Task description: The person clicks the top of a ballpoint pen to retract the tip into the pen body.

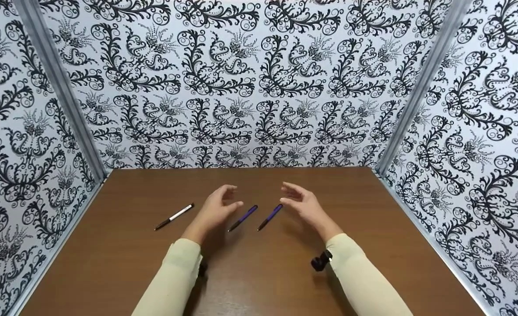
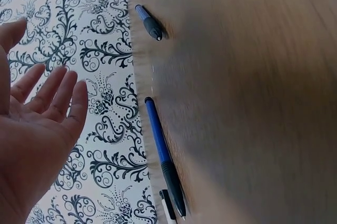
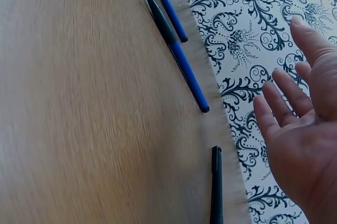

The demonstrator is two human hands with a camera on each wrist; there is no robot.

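Note:
My left hand [image 1: 217, 208] hovers over the table with relaxed fingers and holds nothing; its palm and spread fingers show in the left wrist view. Facing it, my right hand [image 1: 305, 204] is likewise empty and loosely spread. Between the two lie a blue pen [image 1: 242, 218] with a dark grip, near the left thumb, and a second blue pen [image 1: 270, 217], whose far end is close to the right thumb. Left of my left hand is a white pen [image 1: 174, 216] with a black grip. A black pen [image 3: 216, 184] shows in the right wrist view and is hidden in the head view.
The brown wooden table [image 1: 259, 281] is enclosed at the back and sides by patterned black-and-white panels [image 1: 259, 87]. Grey frame strips [image 1: 61, 87] run up the corners. A small black device [image 1: 321, 261] sits at the right sleeve.

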